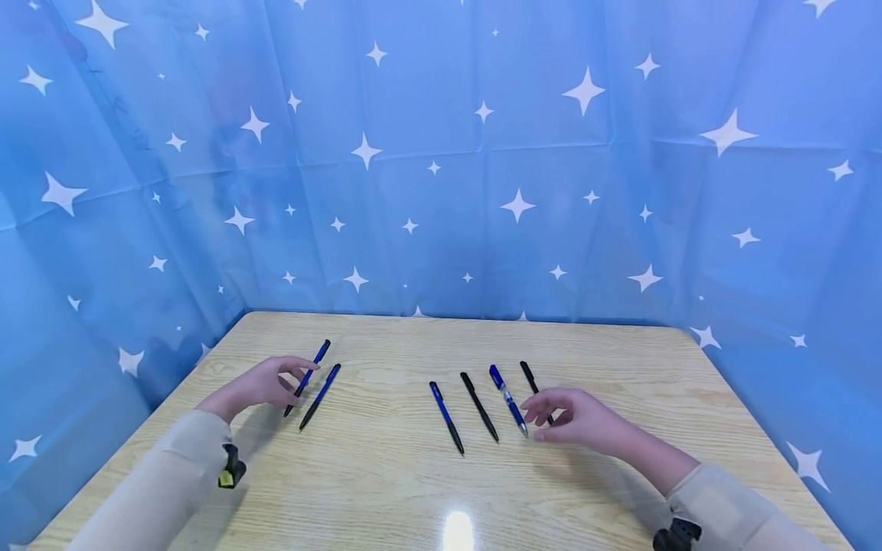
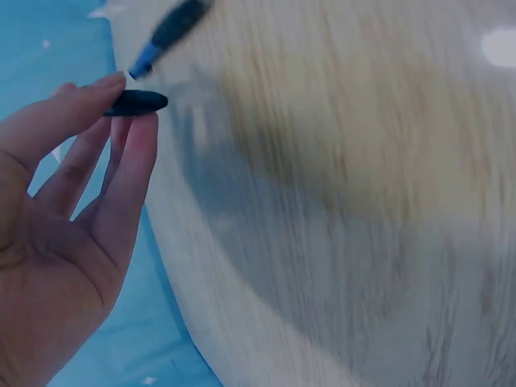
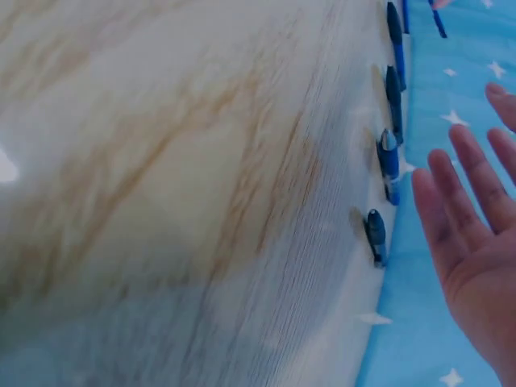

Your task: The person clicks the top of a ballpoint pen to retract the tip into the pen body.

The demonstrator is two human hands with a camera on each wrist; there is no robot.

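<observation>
Facing starry drapery (image 1: 427,115) over a wooden table (image 1: 372,490), left grip (image 1: 265,384) pinches a pen (image 1: 321,353), right grip (image 1: 579,417) released.

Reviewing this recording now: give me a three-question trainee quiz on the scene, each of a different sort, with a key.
1. Fill in: the person's ____ hand pinches a blue-and-black pen.
2. True or false: the right hand is curled round a pen.
3. Counting the pinched one, how many pens show in the head view? A) four B) six C) eight

Key: 1. left, the left hand; 2. false, it holds nothing; 3. B.
</observation>
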